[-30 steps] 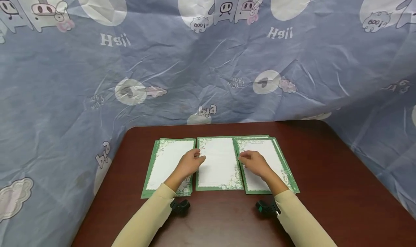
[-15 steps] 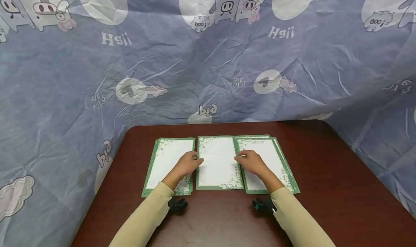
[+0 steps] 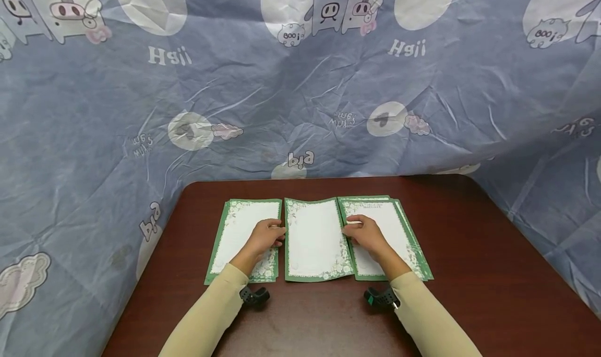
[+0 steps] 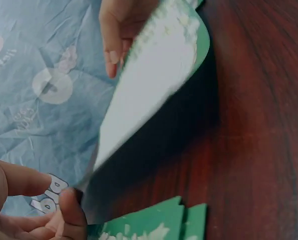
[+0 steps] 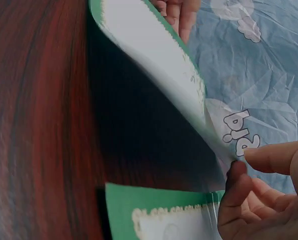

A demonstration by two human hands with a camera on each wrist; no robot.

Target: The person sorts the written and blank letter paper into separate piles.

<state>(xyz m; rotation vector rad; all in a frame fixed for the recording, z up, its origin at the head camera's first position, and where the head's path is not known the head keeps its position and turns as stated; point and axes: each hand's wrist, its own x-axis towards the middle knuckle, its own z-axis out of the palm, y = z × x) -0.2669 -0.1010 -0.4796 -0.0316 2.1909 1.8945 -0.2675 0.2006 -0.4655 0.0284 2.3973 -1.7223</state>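
Note:
A green-bordered sheet of paper [image 3: 314,237] with printed flowers is held between both hands. It sags in the middle, its sides raised, with dark shadow beneath it in both wrist views. My left hand [image 3: 263,239] pinches its left edge; in the left wrist view the thumb and fingers [image 4: 71,210] meet at that edge. On the opposite side, my right hand [image 3: 368,234] grips the right edge, the paper's border running between its thumb and fingertips [image 5: 239,182]. The sheet hides most of the other hand's fingers in each wrist view.
Similar sheets lie in a left stack [image 3: 249,221] and an overlapping right stack [image 3: 405,242], close on either side. All rest on a dark red-brown table [image 3: 319,315]. Behind the table hangs a blue patterned cloth [image 3: 263,96].
The middle sheet lay flat before; its sides now curve up and its near edge has shifted. My left hand has drawn slightly left to the sheet's edge, my right hand slightly right.

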